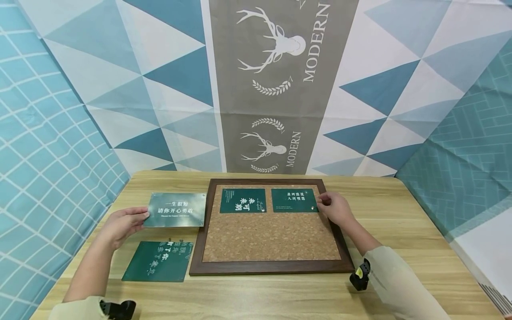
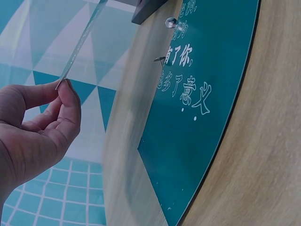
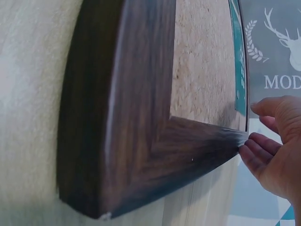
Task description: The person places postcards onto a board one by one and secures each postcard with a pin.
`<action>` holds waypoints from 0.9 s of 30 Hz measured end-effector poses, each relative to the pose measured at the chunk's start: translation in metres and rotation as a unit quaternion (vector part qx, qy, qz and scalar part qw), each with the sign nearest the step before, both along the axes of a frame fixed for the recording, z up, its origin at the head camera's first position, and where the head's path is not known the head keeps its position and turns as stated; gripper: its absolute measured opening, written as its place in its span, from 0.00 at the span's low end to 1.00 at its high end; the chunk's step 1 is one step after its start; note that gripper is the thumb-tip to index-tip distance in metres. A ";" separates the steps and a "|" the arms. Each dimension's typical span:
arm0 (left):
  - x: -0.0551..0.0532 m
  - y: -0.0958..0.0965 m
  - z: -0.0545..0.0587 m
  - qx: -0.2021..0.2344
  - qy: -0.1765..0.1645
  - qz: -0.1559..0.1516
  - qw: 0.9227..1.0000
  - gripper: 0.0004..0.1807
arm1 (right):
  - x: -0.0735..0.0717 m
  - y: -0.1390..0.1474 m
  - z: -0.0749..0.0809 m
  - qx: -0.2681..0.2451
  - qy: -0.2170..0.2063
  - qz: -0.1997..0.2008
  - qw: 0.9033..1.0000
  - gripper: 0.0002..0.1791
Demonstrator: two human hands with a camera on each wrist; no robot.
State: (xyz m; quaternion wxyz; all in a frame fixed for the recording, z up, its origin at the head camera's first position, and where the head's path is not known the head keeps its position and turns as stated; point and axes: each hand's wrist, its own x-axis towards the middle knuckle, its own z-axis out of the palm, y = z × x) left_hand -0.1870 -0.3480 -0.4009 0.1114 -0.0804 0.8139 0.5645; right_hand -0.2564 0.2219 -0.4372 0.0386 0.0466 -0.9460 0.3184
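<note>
My left hand [image 1: 126,224] pinches a green card [image 1: 176,218] with white lettering by its left edge, between thumb and fingers. That card is raised over the table, its right edge overlapping the board's frame in the head view; the left wrist view shows it edge-on. Below it a second green card [image 1: 158,262] lies on the table. At the right side of the cork board [image 1: 272,238], my right hand [image 1: 338,209] has its fingertips at the dark wooden frame [image 3: 136,117], thumb and fingers apart, close to a green card [image 1: 294,202] on the cork.
Another green card [image 1: 242,202] is on the cork, turned sideways. Clear pushpins [image 2: 170,22] stand beside the card on the table. Beyond the table's far edge hangs a patterned cloth [image 1: 272,89] with deer heads. Light wood [image 1: 248,295] runs in front of the board.
</note>
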 end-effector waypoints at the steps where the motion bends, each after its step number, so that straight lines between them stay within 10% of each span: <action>1: 0.000 0.001 0.000 0.000 0.000 -0.001 1.000 0.34 | 0.000 0.001 0.000 0.001 0.002 -0.002 1.000 0.17; 27: 0.001 0.025 -0.003 0.021 0.002 -0.001 1.000 0.30 | 0.002 0.009 -0.005 0.033 -0.027 -0.029 0.999 0.24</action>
